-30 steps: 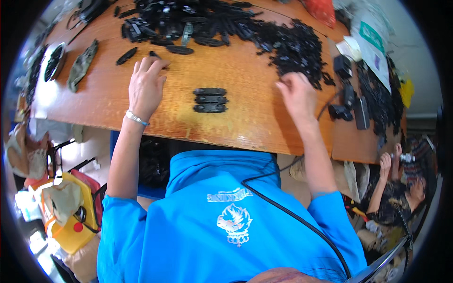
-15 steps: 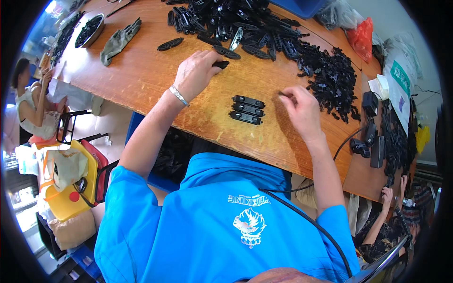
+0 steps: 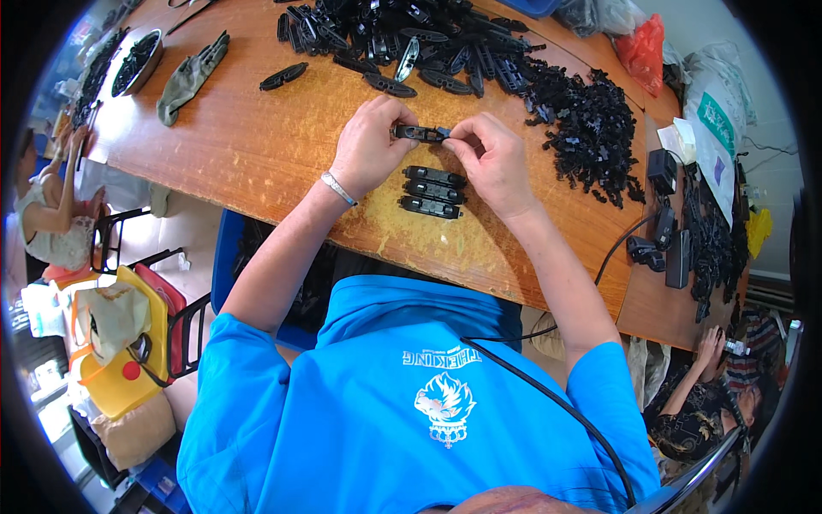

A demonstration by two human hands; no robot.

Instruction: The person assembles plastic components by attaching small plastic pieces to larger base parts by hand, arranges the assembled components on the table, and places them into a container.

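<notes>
Hands've closed in: L hand (image 3: pixel 368 147) grips black part (image 3: pixel 419 134), upper ctr of frame; R hand (image 3: pixel 497 161) pinches its right end. I'd fear slippage if pushed crooked.

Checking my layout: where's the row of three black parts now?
In the head view, the row lies just right of centre on the table, below the held part.

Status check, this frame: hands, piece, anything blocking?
Left hand holding black part by left end; right hand pinching at its right end. Three similar parts lined up nearer the body. Nothing visibly blocking.
</notes>
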